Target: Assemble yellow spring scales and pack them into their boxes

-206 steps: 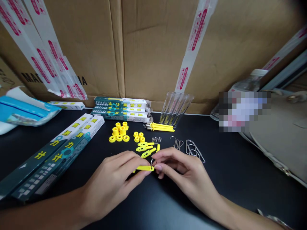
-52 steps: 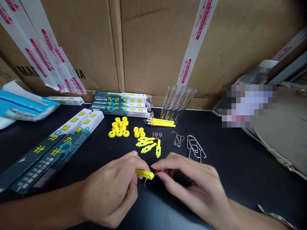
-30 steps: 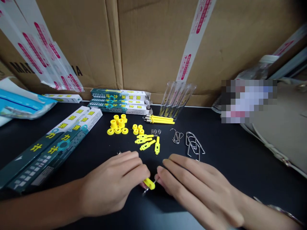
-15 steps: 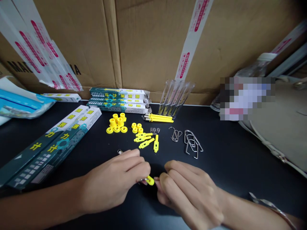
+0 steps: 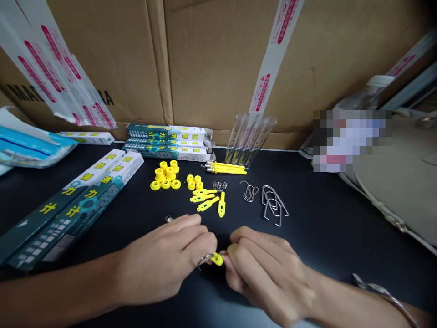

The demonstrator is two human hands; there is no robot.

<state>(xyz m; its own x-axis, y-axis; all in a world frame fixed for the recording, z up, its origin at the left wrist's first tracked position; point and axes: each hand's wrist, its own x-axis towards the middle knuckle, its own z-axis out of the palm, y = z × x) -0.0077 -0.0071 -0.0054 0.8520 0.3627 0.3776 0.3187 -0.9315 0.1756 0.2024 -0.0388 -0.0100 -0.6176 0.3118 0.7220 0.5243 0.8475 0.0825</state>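
Observation:
My left hand (image 5: 167,259) is closed around a yellow plastic rod; its rounded tip (image 5: 217,259) sticks out past the fingers. At the far side of that hand a small metal end with a loop (image 5: 169,219) shows. A bent wire hook (image 5: 204,258) runs through the hole in the yellow tip, its curved end hanging left. My right hand (image 5: 266,273) is closed, its thumb and finger pinching at the hook's other end, mostly hidden. Beyond the hands lie several yellow slotted pieces (image 5: 208,204), small springs (image 5: 219,186), small wire hooks (image 5: 250,192) and larger wire hooks (image 5: 273,205).
Yellow flanged caps (image 5: 165,175) and small yellow rings (image 5: 194,182) sit left of centre. Behind them are yellow rods with springs (image 5: 227,168), upright clear tubes (image 5: 251,139) and stacked boxes (image 5: 167,143). Long boxes (image 5: 78,205) lie left; a bag (image 5: 399,182) stands right.
The yellow tip and both hands have come closer, with the tip shifted slightly right. More of the hook's curved end now shows below my left fingers.

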